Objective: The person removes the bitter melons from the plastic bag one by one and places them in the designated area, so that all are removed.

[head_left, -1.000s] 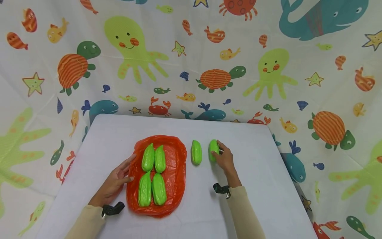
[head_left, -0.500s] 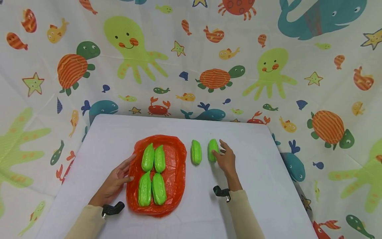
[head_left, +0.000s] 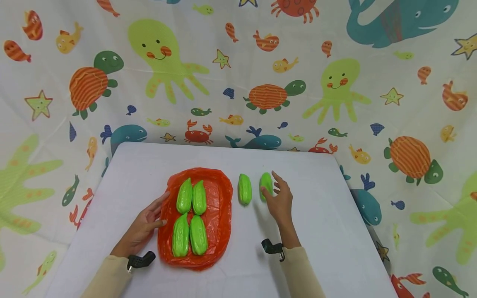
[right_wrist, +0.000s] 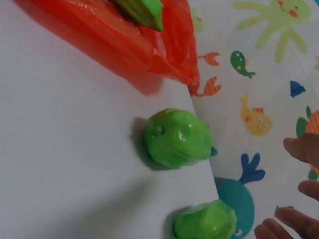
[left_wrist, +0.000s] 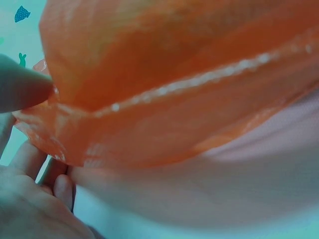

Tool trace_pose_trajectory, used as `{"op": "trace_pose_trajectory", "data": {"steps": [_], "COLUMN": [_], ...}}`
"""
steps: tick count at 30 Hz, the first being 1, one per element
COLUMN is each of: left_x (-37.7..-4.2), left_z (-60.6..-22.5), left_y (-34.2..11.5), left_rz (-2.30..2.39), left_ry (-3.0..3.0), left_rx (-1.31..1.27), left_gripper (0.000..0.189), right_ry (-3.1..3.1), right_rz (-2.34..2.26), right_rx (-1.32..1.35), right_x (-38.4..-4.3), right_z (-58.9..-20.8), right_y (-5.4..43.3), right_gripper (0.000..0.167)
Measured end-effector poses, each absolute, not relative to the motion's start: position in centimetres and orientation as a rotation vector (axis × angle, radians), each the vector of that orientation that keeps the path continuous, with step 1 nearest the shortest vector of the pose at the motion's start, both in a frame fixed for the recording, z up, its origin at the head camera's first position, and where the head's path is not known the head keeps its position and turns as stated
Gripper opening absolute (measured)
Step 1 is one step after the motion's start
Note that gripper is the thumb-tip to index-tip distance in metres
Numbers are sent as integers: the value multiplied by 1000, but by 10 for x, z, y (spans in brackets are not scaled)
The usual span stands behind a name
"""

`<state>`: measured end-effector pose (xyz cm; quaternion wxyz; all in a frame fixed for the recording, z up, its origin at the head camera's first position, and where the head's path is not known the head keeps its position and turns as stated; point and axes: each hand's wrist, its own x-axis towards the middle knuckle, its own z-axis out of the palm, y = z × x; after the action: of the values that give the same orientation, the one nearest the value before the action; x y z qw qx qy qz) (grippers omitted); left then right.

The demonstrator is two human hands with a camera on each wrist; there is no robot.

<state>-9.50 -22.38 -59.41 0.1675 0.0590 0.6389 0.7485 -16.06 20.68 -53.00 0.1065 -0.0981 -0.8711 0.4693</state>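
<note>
In the head view my left hand [head_left: 143, 227] holds the left edge of a red plastic-covered tray [head_left: 220, 223]. The left wrist view shows the thumb over the red plastic [left_wrist: 164, 134] and fingers below it. Several glossy green ridged gourds [head_left: 180, 236] lie in the tray in two rows. Two more stand on the white table to its right, a nearer gourd [head_left: 245, 189] and a farther-right gourd [head_left: 265, 182]. My right hand [head_left: 282, 203] hovers beside that last one, fingers spread, thumb overlapping it in the head view. The right wrist view shows the fingers apart from the gourds.
A white-covered table [head_left: 320, 231] carries everything. Behind it hangs a cloth [head_left: 231, 74] printed with sea animals, reaching the table's back edge. Each wrist wears a small black camera, such as the right wrist camera [head_left: 272, 247].
My right hand's fingers have come away from the rightmost gourd and spread; that gourd stays on the table. The left hand and the tray have not moved.
</note>
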Motion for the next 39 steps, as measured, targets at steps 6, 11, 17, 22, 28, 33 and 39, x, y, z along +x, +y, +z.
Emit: {"op": "trace_pose_trajectory", "data": {"steps": [6,11,17,22,28,33,39], "left_x": [-95,-94,-94,-94,-95,-95,-95], "left_z": [-593,-592,-592,-593,-594,-594,-595], "left_y": [-223,-223,-223,-224,-225,-224,-224], "left_rz": [2125,2121,2127,2136,2132,2129,2131], "left_ry": [1826,1827,1820,1811,1824,1824,1821], "left_rx": [162,161,175,191,187,180,176], "left_gripper": [83,83,83,82,81,81,82], "right_ry": [-2504,-2501,-2495,-2508,-2542,-2581,-2637], "right_rz": [1443,1470,1527,1577,1623,1671,1711], "right_rx": [-174,-135,-61,12,91,137,193], "right_x": [-143,-128,-113,-102,-90,-80,-68], "right_z": [-525,-522,-525,-530,-534,-537,-545], "right_y": [187,169,150,135,117,103,89], "right_gripper": [68,67,66,66,66,68,68]}}
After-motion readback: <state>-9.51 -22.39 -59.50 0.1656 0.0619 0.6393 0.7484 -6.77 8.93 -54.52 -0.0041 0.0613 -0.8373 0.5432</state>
